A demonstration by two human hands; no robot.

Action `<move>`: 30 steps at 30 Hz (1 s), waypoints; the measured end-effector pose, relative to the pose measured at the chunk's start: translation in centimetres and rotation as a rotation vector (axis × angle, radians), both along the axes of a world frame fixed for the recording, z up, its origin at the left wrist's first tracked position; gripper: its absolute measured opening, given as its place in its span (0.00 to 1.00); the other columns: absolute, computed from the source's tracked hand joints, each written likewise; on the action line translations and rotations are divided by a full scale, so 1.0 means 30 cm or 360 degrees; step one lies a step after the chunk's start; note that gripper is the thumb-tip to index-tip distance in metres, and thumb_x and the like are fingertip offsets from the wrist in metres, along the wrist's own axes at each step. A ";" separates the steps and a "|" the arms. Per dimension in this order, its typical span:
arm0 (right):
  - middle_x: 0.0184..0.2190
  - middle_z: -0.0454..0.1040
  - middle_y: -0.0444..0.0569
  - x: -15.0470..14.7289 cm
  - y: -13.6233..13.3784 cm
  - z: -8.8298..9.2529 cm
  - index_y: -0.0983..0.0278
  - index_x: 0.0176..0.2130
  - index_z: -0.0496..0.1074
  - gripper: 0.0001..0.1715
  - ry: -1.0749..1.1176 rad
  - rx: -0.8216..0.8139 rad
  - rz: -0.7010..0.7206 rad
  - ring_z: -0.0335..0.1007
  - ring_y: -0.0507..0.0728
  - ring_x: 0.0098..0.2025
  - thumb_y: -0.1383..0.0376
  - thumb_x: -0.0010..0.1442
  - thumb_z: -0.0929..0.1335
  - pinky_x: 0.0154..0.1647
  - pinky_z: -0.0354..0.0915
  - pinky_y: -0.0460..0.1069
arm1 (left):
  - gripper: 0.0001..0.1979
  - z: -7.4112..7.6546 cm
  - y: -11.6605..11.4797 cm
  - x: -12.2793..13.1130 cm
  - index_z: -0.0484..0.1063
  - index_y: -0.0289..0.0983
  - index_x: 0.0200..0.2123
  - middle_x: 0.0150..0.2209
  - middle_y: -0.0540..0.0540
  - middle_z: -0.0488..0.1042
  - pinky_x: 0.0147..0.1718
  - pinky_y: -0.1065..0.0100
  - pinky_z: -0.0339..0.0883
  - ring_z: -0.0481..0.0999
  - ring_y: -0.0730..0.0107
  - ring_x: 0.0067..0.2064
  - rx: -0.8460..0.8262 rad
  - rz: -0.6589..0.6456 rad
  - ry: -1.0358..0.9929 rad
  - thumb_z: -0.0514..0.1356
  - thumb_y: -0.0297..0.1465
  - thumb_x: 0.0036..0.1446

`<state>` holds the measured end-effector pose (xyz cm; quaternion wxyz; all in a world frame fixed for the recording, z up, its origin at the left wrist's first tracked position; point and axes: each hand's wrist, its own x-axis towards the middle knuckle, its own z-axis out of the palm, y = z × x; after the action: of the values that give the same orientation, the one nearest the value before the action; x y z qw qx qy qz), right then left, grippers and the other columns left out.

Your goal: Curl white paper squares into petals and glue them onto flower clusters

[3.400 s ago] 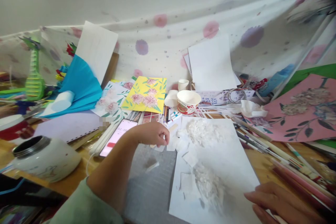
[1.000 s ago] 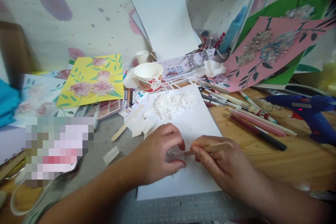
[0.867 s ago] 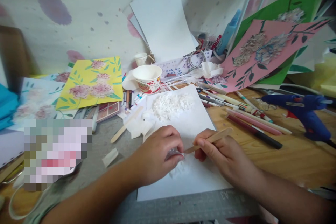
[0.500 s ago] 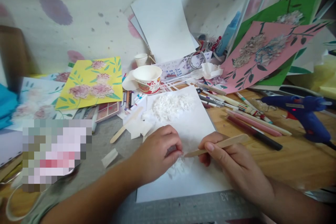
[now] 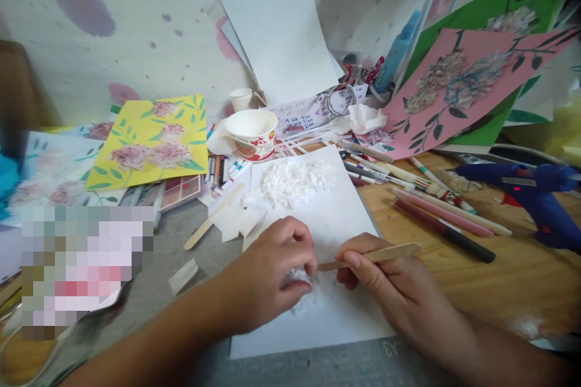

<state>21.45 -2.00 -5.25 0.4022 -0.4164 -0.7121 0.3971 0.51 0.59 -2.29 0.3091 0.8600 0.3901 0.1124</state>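
Clump point(image 5: 308, 302): fingers part above it, stick point(image 5: 399, 252) close by

The white clump sits low on the sheet point(image 5: 338, 217), under the left hand point(image 5: 275, 272), which covers much of it. A moment ago that hand's thumb and finger were pinched together; now they stand apart, with white showing between them. The right hand point(image 5: 385, 284) is clamped on the stick, whose tip is just beside the left fingertips; whether it touches the clump, I cannot tell. A few seconds ago the hands were well apart, towards either side of the sheet; now they nearly meet, which suggests the work centres on this clump. The other clump point(image 5: 295, 184), farther up, lies uncovered.
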 end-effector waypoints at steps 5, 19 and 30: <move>0.24 0.71 0.42 0.017 -0.013 0.005 0.61 0.29 0.69 0.17 0.0115 -0.0094 -0.0076 0.69 0.51 0.27 0.63 0.67 0.59 0.28 0.64 0.45 | 0.07 0.000 -0.008 -0.009 0.71 0.40 0.31 0.47 0.48 0.62 0.48 0.65 0.61 0.66 0.67 0.47 0.0035 -0.0062 0.0058 0.60 0.22 0.53; 0.26 0.72 0.43 0.012 -0.006 0.011 0.60 0.31 0.71 0.17 -0.0065 -0.0003 0.0101 0.71 0.53 0.29 0.66 0.68 0.59 0.29 0.65 0.46 | 0.07 -0.007 0.002 -0.012 0.73 0.41 0.36 0.47 0.47 0.64 0.47 0.62 0.64 0.68 0.64 0.46 0.0029 0.0003 0.0138 0.63 0.27 0.51; 0.28 0.73 0.43 0.009 0.007 0.006 0.60 0.31 0.71 0.16 -0.0026 -0.0060 0.0088 0.72 0.53 0.31 0.66 0.67 0.59 0.32 0.67 0.45 | 0.08 0.002 0.003 -0.013 0.72 0.40 0.35 0.46 0.48 0.64 0.46 0.66 0.63 0.68 0.67 0.45 -0.0003 -0.0042 0.0075 0.62 0.24 0.51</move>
<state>21.71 -1.77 -5.07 0.3775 -0.4072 -0.7190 0.4180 0.12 0.67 -2.23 0.3021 0.8672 0.3861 0.0876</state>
